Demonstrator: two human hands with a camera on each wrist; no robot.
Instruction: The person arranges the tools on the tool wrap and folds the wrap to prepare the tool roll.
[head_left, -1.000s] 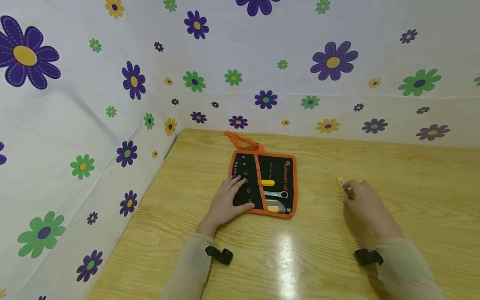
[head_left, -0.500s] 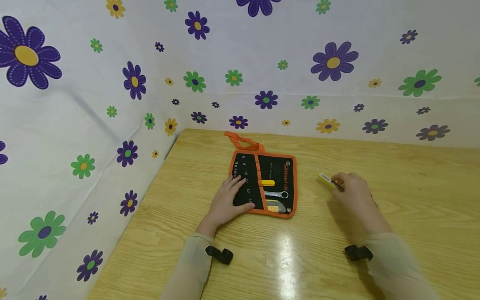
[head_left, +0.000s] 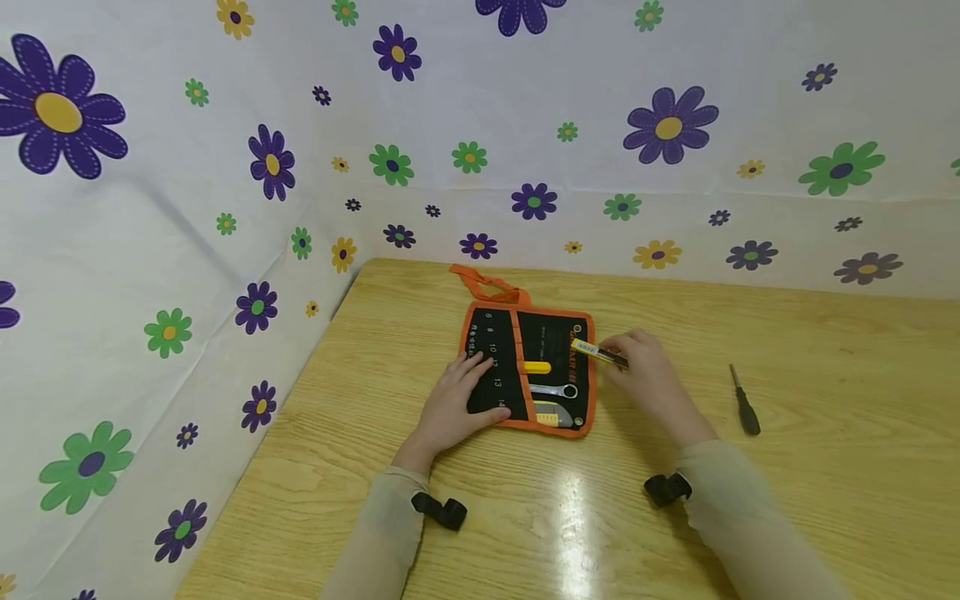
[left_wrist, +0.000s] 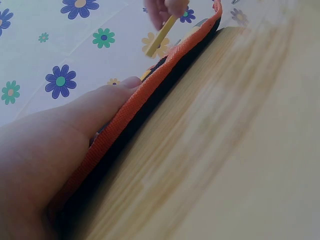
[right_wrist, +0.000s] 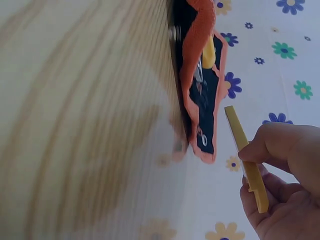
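Observation:
A black tool pouch (head_left: 491, 333) with orange trim lies on the table, its pocket holding a yellow-ended tool (head_left: 537, 367), a ring spanner (head_left: 558, 390) and a grey-and-yellow tool (head_left: 552, 414). My left hand (head_left: 456, 404) rests on the pocket with fingers spread; in the left wrist view its thumb (left_wrist: 100, 107) lies along the orange edge. Between thumb and fingers my right hand (head_left: 651, 375) pinches a slim, flat yellow-and-black tool (head_left: 596, 351) with a white label. Its yellow end overlaps the pouch's right side in the head view, and a small raised tab shows on it in the right wrist view.
To the right on the wooden table (head_left: 847, 467) lies a dark-handled screwdriver (head_left: 744, 408). An orange strap (head_left: 487, 287) trails from the pouch's far edge. Flowered sheeting (head_left: 442, 92) rises behind and along the left of the table.
My right hand has moved left with the yellow-and-black tool, bringing it over to the pouch and turning it more level. The screwdriver has come into sight. My left hand stays put.

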